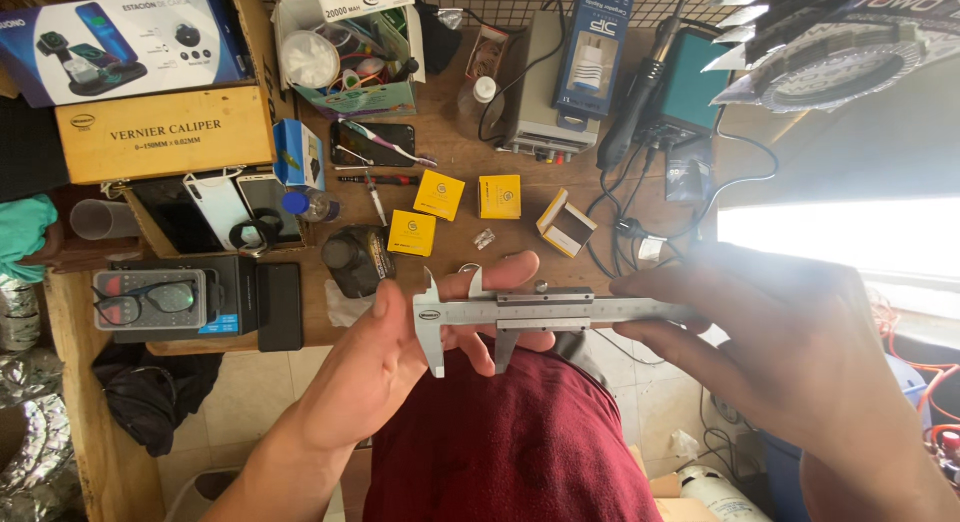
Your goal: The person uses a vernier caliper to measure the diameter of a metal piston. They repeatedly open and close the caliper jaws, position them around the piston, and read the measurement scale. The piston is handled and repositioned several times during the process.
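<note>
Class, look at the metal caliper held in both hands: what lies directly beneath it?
Beneath the caliper show the left hand and a dark red garment. The right hand covers its far end; the floor below is hidden.

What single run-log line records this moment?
left hand: holds vernier caliper at jaw end | right hand: holds beam end | caliper: level, jaws apart, above lap | behind: three yellow boxes

steel vernier caliper [530, 312] held level, its lower jaws apart | left hand [400, 352] grips its jaw end | right hand [790, 352] holds its beam end | three yellow boxes [440, 195] on wooden bench [450, 152] just beyond caliper | glasses [145, 300] far left of it
</note>
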